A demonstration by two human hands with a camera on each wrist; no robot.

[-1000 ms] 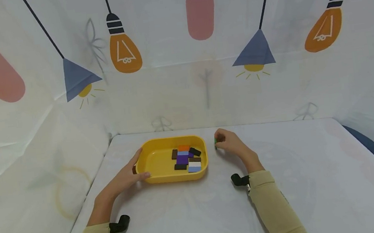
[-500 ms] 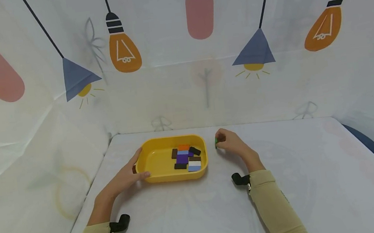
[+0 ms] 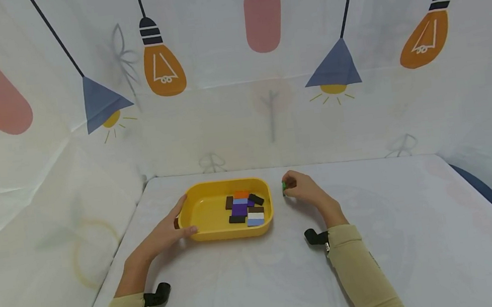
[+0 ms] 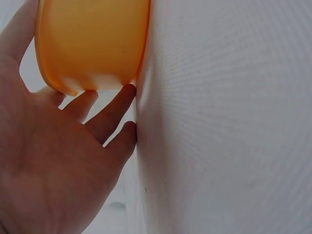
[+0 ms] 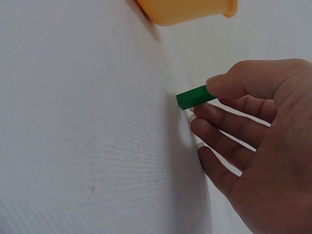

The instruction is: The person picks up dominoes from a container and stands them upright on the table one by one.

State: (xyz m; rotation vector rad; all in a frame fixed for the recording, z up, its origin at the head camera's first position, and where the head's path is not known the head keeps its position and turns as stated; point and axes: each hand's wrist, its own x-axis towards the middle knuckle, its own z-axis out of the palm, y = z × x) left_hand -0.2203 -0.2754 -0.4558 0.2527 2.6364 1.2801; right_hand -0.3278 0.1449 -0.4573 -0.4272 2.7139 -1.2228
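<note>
My left hand (image 3: 166,234) holds a yellow tray (image 3: 210,236) by its left end, thumb at the front rim and fingers along the outer wall. The left wrist view shows the fingers (image 4: 112,117) against that wall, low over the table. To the tray's right, my right hand (image 3: 306,189) pinches a small green block (image 5: 195,97) between thumb and fingertips. The block's free end points down close to the tabletop, and the other fingers touch the table. Inside the tray, on its right half, lie several flat blocks: purple (image 3: 239,210), orange (image 3: 241,194), brown, black, white and light blue.
A white-covered table (image 3: 252,284) carries the tray. Behind it stands a white cloth backdrop (image 3: 224,125) printed with lamps and bulbs, and another sheet hangs at the left. Dark blue fabric (image 3: 487,192) shows beyond the table's right edge.
</note>
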